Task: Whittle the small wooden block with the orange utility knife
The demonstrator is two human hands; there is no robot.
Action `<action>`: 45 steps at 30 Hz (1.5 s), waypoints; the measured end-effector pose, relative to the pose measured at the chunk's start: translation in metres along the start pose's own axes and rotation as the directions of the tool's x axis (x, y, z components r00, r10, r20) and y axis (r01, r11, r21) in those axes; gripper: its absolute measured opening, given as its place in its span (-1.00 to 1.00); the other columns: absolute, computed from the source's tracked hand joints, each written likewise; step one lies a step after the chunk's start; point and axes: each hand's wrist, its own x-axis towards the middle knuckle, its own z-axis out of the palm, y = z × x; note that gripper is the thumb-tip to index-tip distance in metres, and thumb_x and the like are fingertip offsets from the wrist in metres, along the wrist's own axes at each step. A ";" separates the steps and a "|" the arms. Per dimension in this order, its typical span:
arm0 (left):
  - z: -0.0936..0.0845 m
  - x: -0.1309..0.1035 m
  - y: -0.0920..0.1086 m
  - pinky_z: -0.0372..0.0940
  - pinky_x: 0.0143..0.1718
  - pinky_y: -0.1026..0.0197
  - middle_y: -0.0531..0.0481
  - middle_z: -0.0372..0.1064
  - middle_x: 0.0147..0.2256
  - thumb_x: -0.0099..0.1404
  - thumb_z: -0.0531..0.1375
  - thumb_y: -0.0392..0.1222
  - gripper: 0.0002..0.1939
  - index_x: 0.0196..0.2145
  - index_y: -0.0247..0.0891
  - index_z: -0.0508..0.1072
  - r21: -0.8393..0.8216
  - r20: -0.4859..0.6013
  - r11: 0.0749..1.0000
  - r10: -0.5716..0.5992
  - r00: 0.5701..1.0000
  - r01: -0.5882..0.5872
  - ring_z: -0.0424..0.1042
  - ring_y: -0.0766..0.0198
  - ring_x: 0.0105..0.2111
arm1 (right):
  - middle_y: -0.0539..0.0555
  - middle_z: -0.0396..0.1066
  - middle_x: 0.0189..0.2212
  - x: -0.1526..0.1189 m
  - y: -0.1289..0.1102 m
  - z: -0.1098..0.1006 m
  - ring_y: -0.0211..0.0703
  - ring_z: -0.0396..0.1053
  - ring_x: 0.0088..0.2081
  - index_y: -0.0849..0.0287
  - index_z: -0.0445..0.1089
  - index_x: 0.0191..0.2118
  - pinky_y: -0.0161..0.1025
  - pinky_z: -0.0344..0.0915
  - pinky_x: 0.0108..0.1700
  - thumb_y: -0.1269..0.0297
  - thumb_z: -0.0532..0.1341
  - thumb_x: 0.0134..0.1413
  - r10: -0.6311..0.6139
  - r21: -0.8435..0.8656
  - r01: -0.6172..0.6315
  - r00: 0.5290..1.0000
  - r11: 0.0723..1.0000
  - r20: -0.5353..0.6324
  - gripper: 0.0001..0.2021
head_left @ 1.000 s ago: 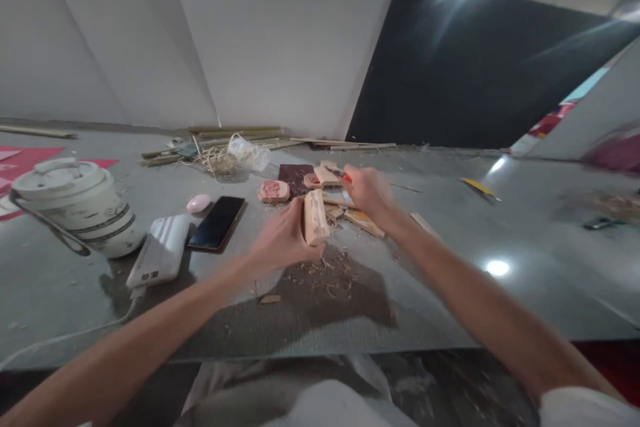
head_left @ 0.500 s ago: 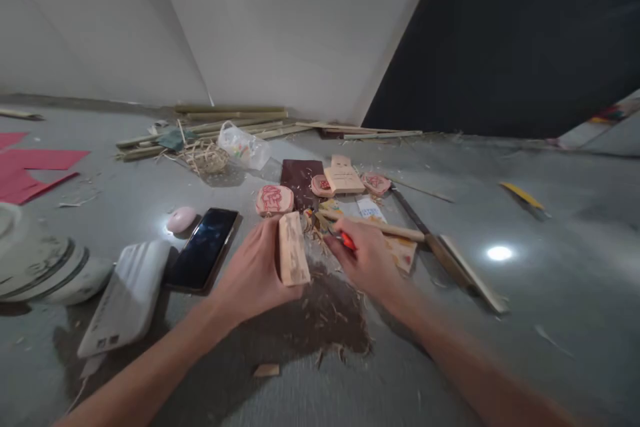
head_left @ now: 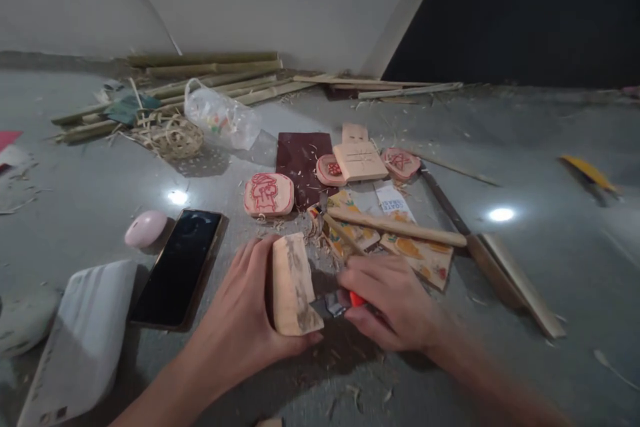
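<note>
While my left hand (head_left: 245, 303) grasps a wooden block (head_left: 290, 283) over the near surface (head_left: 590, 260), my right hand (head_left: 393, 297) clenches a red-handled knife (head_left: 356, 299), blade (head_left: 329, 305) at the block's right edge.

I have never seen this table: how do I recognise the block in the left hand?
On the grey table, find the black phone. To its right, the left hand grips the block. Unlike the blocks with red drawings beyond it, this one shows dark patches on its pale side.
</note>
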 end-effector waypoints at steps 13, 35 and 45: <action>-0.001 -0.004 0.001 0.36 0.12 -0.34 -0.26 0.25 0.23 -0.07 0.52 0.27 0.20 0.34 -0.02 -0.03 0.026 0.061 0.998 0.055 0.997 -0.057 0.34 -0.30 0.16 | -0.06 0.25 -0.49 0.000 -0.004 -0.008 -0.23 0.17 -0.49 0.11 0.35 -0.36 -0.18 0.01 -0.42 -0.06 -0.12 0.52 -0.043 0.021 0.042 0.996 0.999 0.074 -0.48; -0.002 -0.010 0.022 0.43 -0.03 -0.08 -0.10 0.37 0.05 -0.09 0.53 -0.01 -0.03 0.18 -0.04 0.13 -0.099 0.061 0.989 0.113 0.992 -0.106 0.45 -0.08 -0.01 | -0.06 0.34 -0.46 -0.005 0.023 -0.030 -0.27 0.25 -0.45 0.15 0.37 -0.23 -0.26 0.10 -0.35 0.16 0.06 0.47 0.130 -0.075 -0.161 0.942 0.984 -0.309 -0.74; -0.002 -0.003 0.010 0.42 -0.03 -0.17 -0.16 0.35 0.06 -0.04 0.51 0.04 -0.04 0.20 -0.04 0.09 -0.056 -0.013 0.992 0.110 0.994 -0.110 0.46 -0.16 -0.01 | -0.06 0.29 -0.48 -0.004 -0.013 -0.016 -0.25 0.14 -0.49 0.12 0.34 -0.36 -0.22 -0.02 -0.40 -0.03 0.01 0.46 -0.047 0.025 0.046 0.999 0.999 0.018 -0.57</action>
